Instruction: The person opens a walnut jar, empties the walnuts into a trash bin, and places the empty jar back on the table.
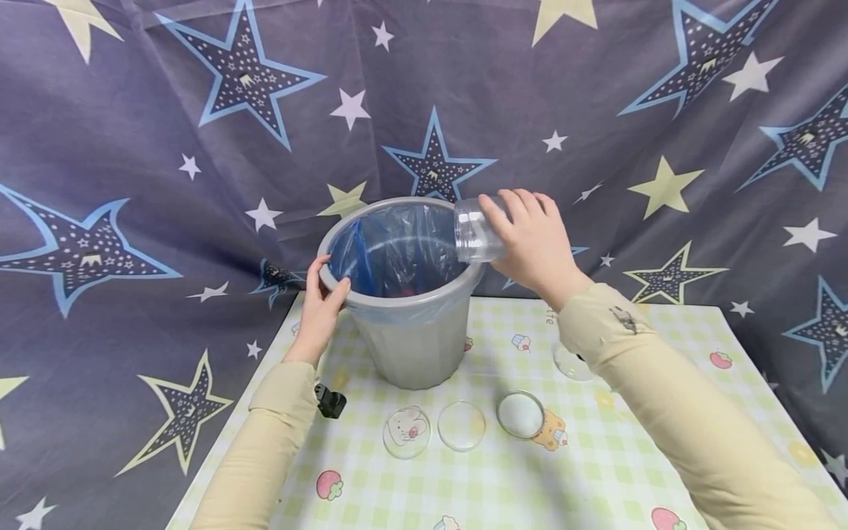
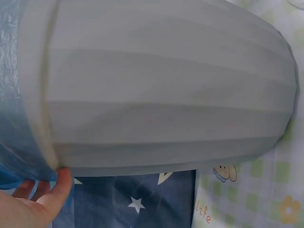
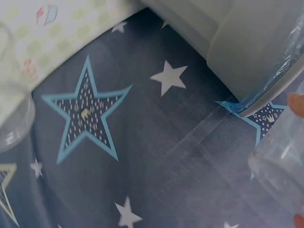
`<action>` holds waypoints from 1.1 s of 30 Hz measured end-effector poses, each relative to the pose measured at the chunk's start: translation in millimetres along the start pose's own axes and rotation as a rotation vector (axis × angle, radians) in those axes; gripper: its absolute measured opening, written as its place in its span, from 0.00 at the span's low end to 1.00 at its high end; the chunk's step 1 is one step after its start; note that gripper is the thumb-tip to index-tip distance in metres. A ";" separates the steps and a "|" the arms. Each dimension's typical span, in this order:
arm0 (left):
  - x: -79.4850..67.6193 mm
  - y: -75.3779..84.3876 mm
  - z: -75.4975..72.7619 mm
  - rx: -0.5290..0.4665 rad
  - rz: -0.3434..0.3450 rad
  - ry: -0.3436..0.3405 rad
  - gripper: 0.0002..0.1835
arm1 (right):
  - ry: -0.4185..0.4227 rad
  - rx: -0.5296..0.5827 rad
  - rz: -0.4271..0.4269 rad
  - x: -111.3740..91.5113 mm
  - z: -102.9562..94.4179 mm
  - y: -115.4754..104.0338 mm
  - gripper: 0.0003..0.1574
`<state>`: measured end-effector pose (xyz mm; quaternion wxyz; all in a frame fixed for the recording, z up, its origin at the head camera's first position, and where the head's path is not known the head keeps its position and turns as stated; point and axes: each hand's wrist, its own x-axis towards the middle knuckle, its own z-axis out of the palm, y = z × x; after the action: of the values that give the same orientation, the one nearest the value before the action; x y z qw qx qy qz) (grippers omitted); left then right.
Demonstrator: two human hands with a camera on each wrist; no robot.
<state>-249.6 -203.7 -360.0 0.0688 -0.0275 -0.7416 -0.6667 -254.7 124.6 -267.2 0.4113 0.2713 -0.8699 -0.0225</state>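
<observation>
A grey trash can (image 1: 414, 353) lined with a blue plastic bag (image 1: 397, 243) stands toward the back of the table. My left hand (image 1: 319, 313) grips its rim at the left, thumb and fingers on either side; the left wrist view shows the fingers (image 2: 59, 190) at the rim too. In my right hand (image 1: 533, 235) is a clear plastic jar (image 1: 472, 230), tipped on its side with its mouth over the can's right rim. The jar (image 3: 278, 159) looks see-through in the right wrist view. A small reddish thing shows low inside the bag, too dim to tell.
On the checked tablecloth (image 1: 490, 486) in front of the can lie two clear round lids or dishes (image 1: 407, 433) and a round one with white content (image 1: 520, 414). Another clear round piece (image 1: 571, 364) lies partly behind my right forearm. A star-patterned curtain (image 1: 424, 88) hangs behind.
</observation>
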 end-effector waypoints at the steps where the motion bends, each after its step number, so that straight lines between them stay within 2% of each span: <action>1: 0.0 0.2 0.1 0.000 0.000 0.000 0.32 | -0.012 0.033 0.036 -2.8 0.1 1.7 0.54; 7: 0.1 -0.3 0.7 -0.016 0.002 0.008 0.31 | -0.082 0.229 0.280 -20.5 2.4 12.6 0.63; 13: -0.4 -0.4 1.5 -0.023 0.004 0.013 0.31 | -0.142 0.453 0.545 -36.0 3.4 14.2 0.63; 16: -1.0 0.1 1.6 -0.022 0.002 0.014 0.31 | -0.161 0.549 0.641 -42.4 1.4 11.3 0.62; 23: -3.0 1.1 2.3 -0.014 -0.006 0.027 0.30 | -0.222 0.692 0.764 -53.1 -2.4 6.2 0.62; 33: -1.5 0.5 4.0 -0.022 0.008 0.028 0.30 | -0.306 0.780 0.811 -85.3 7.4 9.4 0.56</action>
<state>-248.3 -199.7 -360.2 0.0814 -0.0218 -0.7329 -0.6751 -220.5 173.1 -329.6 0.1265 0.0414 -0.8978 0.4199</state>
